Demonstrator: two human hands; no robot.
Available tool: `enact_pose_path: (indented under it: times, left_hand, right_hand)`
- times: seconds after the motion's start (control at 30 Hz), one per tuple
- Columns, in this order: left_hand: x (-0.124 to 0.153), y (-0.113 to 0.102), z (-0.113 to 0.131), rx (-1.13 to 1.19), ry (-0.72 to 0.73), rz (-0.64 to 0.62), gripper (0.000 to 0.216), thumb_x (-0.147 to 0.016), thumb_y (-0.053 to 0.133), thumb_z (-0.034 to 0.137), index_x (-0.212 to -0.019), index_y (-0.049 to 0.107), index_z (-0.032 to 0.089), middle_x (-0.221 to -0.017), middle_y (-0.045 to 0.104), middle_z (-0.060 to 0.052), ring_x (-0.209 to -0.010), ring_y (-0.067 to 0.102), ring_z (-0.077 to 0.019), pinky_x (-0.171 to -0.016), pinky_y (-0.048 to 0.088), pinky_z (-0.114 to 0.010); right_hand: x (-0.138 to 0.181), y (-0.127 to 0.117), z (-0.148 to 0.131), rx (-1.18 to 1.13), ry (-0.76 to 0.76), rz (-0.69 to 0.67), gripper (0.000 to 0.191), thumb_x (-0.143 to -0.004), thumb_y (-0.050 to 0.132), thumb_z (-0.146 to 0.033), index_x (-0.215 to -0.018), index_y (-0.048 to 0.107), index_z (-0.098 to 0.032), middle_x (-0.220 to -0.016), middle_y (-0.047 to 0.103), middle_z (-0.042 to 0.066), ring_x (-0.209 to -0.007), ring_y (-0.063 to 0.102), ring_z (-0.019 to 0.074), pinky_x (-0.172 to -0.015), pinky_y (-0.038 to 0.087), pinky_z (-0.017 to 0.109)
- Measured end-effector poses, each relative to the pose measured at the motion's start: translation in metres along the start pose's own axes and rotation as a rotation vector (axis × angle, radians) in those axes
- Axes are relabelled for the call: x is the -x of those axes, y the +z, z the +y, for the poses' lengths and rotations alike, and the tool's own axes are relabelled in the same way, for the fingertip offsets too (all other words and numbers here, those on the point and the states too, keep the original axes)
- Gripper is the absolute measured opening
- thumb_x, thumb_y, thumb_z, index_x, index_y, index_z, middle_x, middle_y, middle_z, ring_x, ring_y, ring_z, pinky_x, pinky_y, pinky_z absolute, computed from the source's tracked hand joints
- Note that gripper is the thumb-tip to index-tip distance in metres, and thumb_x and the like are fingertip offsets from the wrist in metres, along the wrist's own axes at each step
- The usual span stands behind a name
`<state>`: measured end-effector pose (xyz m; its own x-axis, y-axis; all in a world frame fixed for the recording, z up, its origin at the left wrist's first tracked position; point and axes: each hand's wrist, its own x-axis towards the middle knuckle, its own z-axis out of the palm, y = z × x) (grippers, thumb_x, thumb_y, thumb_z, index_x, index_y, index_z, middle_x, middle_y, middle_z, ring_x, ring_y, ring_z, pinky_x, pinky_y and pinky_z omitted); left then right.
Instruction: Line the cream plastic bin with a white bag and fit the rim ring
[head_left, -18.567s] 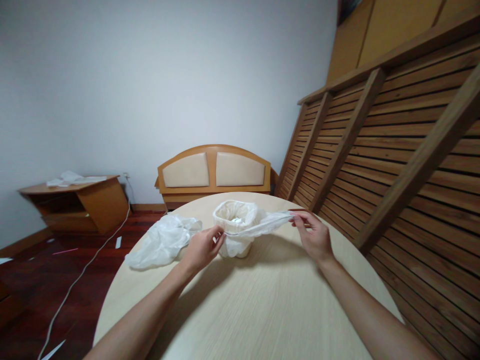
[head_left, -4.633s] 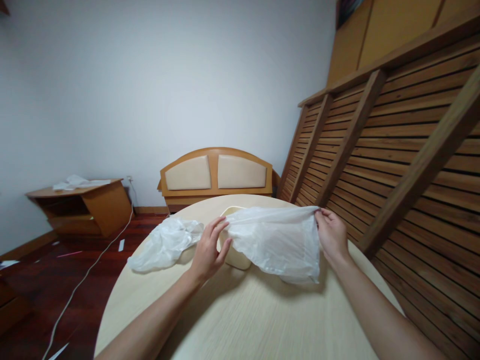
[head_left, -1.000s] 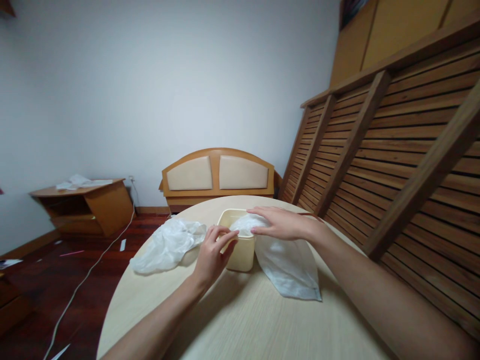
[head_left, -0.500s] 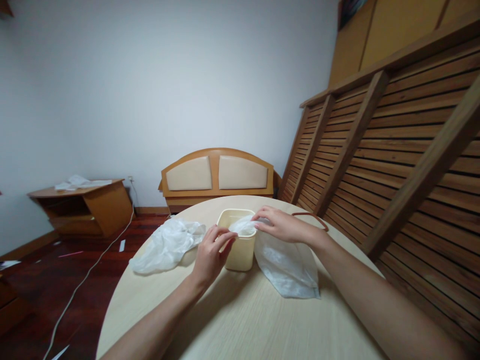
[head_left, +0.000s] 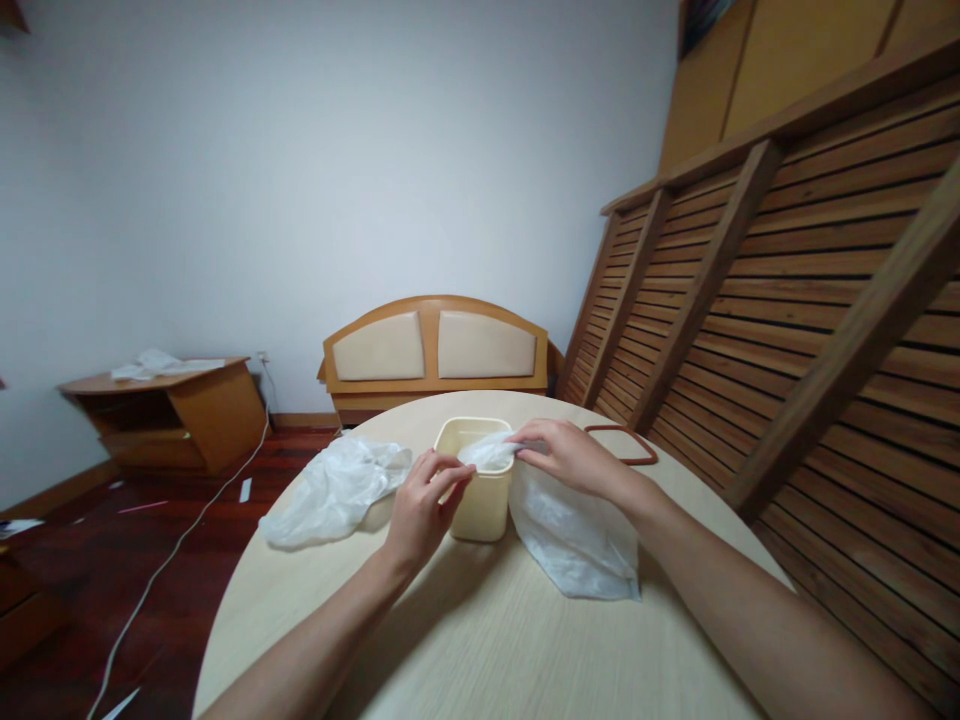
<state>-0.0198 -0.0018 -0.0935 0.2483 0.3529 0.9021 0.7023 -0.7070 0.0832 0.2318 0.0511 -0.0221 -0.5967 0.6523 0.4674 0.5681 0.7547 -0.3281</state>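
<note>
On the round desk (head_left: pixel 525 650), cream bin (head_left: pixel 480 512) stands upright, white bag (head_left: pixel 576 550) partly in its mouth and the rest draped down its right side. Right hand (head_left: pixel 574 458) has the bag pinched at the right rim; left hand (head_left: pixel 424 508) curled at the near-left rim, can't tell if it's gripping. Crumpled bag (head_left: pixel 330 492) to bin's left, brown frame (head_left: pixel 643 461) to its right.
</note>
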Motion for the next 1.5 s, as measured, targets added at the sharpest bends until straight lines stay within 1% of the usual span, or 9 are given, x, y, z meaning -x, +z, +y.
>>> enact_pose_path:
  times: [0.3, 0.43, 0.6, 0.77, 0.9, 1.1, 1.2, 1.37, 1.5]
  left_hand:
    - [-0.002, -0.002, 0.001, 0.011, 0.006, 0.008, 0.017, -0.094, 0.062, 0.014, -0.106, 0.07, 0.023, -0.092, 0.069, -0.003, -0.085, 0.066, -0.0155, -0.096, 0.055, -0.044]
    - [-0.002, -0.002, 0.001, 0.013, 0.005, -0.004, 0.019, -0.095, 0.061, 0.014, -0.107, 0.07, 0.025, -0.093, 0.069, -0.003, -0.086, 0.066, -0.0159, -0.097, 0.054, -0.044]
    - [-0.002, -0.001, 0.001, 0.037, -0.004, 0.019, 0.019, -0.094, 0.062, 0.012, -0.108, 0.069, 0.023, -0.097, 0.067, -0.005, -0.088, 0.065, -0.0166, -0.078, 0.056, -0.031]
    - [-0.003, 0.0, 0.0, 0.007, 0.016, 0.073, 0.014, -0.092, 0.065, 0.013, -0.103, 0.067, 0.021, -0.095, 0.068, -0.005, -0.093, 0.063, -0.0191, -0.083, 0.055, -0.034]
    - [-0.002, 0.0, -0.002, -0.014, 0.001, 0.06, 0.011, -0.094, 0.063, 0.014, -0.102, 0.066, 0.022, -0.096, 0.066, -0.004, -0.088, 0.062, -0.0172, -0.079, 0.054, -0.03]
    - [-0.004, 0.003, -0.015, -0.041, -0.033, 0.036, 0.009, -0.096, 0.06, 0.017, -0.102, 0.066, 0.022, -0.096, 0.066, -0.005, -0.089, 0.063, -0.0179, -0.079, 0.054, -0.031]
    - [-0.009, 0.008, -0.025, -0.039, -0.048, 0.019, 0.009, -0.097, 0.058, 0.019, -0.101, 0.066, 0.021, -0.095, 0.066, -0.005, -0.089, 0.063, -0.0186, -0.079, 0.054, -0.032]
    - [-0.019, 0.021, -0.044, -0.008, -0.091, -0.005, 0.008, -0.096, 0.059, 0.019, -0.098, 0.067, 0.021, -0.098, 0.067, -0.006, -0.094, 0.063, -0.0207, -0.085, 0.054, -0.035]
    - [-0.028, 0.032, -0.058, 0.009, -0.157, -0.028, 0.007, -0.094, 0.062, 0.02, -0.091, 0.068, 0.021, -0.097, 0.067, -0.006, -0.096, 0.062, -0.0225, -0.088, 0.053, -0.038]
  right_hand:
    - [-0.008, -0.006, -0.007, -0.118, 0.071, 0.109, 0.022, -0.089, 0.063, -0.022, -0.103, 0.079, -0.025, -0.108, 0.079, 0.004, -0.103, 0.073, 0.0258, -0.094, 0.055, 0.039]
    - [-0.017, -0.016, -0.009, -0.23, 0.091, 0.244, 0.023, -0.087, 0.063, -0.024, -0.103, 0.08, -0.023, -0.107, 0.08, 0.005, -0.101, 0.074, 0.0257, -0.094, 0.055, 0.037]
    - [-0.026, -0.032, -0.007, -0.265, 0.161, 0.405, 0.025, -0.085, 0.065, -0.029, -0.102, 0.081, -0.021, -0.101, 0.081, 0.006, -0.093, 0.075, 0.026, -0.088, 0.057, 0.037]
    - [-0.029, -0.046, -0.004, -0.325, 0.171, 0.556, 0.027, -0.082, 0.066, -0.03, -0.102, 0.081, -0.019, -0.098, 0.081, 0.007, -0.09, 0.075, 0.0249, -0.084, 0.058, 0.035]
    - [-0.028, -0.059, -0.004, -0.374, 0.167, 0.654, 0.027, -0.08, 0.068, -0.03, -0.099, 0.081, -0.017, -0.097, 0.081, 0.007, -0.089, 0.076, 0.0241, -0.082, 0.059, 0.034]
    - [-0.02, -0.082, -0.001, -0.365, 0.161, 0.788, 0.023, -0.078, 0.071, -0.028, -0.097, 0.081, -0.019, -0.097, 0.081, 0.006, -0.089, 0.076, 0.0233, -0.082, 0.059, 0.032]
    - [-0.013, -0.093, -0.003, -0.285, 0.189, 0.728, 0.023, -0.08, 0.069, -0.026, -0.099, 0.081, -0.02, -0.096, 0.081, 0.006, -0.087, 0.076, 0.0231, -0.079, 0.059, 0.031]
    - [-0.002, -0.104, -0.011, -0.07, 0.229, 0.464, 0.023, -0.082, 0.066, -0.025, -0.099, 0.082, -0.021, -0.093, 0.081, 0.004, -0.085, 0.075, 0.0232, -0.078, 0.057, 0.031]
    - [0.003, -0.104, -0.009, -0.028, 0.201, 0.274, 0.022, -0.083, 0.065, -0.024, -0.097, 0.082, -0.021, -0.093, 0.081, 0.003, -0.084, 0.075, 0.0224, -0.077, 0.056, 0.03]
